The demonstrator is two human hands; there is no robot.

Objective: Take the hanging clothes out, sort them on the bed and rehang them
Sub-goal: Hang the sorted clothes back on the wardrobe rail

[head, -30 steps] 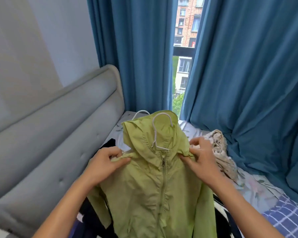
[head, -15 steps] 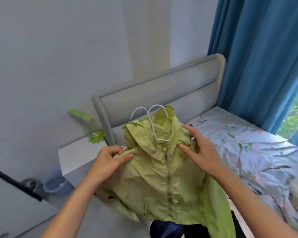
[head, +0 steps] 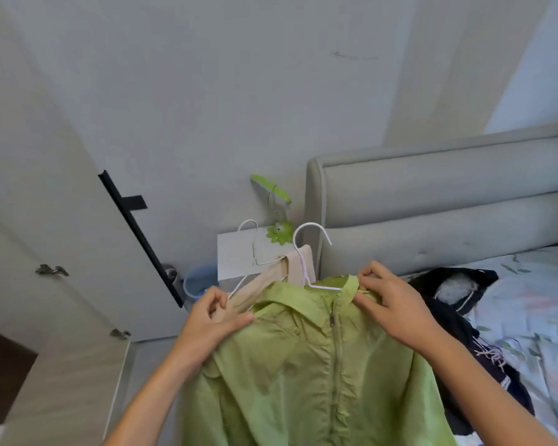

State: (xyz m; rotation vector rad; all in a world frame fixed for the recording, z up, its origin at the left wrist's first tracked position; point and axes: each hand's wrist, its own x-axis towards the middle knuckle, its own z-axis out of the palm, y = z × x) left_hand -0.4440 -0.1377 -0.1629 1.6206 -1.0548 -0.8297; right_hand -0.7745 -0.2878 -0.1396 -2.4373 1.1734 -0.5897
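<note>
While the view has turned from the bed (head: 529, 304) toward the wardrobe (head: 62, 252), left hand (head: 211, 312) and right hand (head: 390, 304) pinch the green jacket (head: 303, 365) by its shoulders on white hangers (head: 306, 252), probably ready for rehanging.

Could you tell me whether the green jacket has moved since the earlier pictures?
Yes. The green jacket, earlier over the bed, is now carried past the headboard toward the wardrobe door.

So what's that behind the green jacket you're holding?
Behind the green jacket a beige garment peeks out on a second white hanger. Only its top shows; the jacket covers the rest.
</note>
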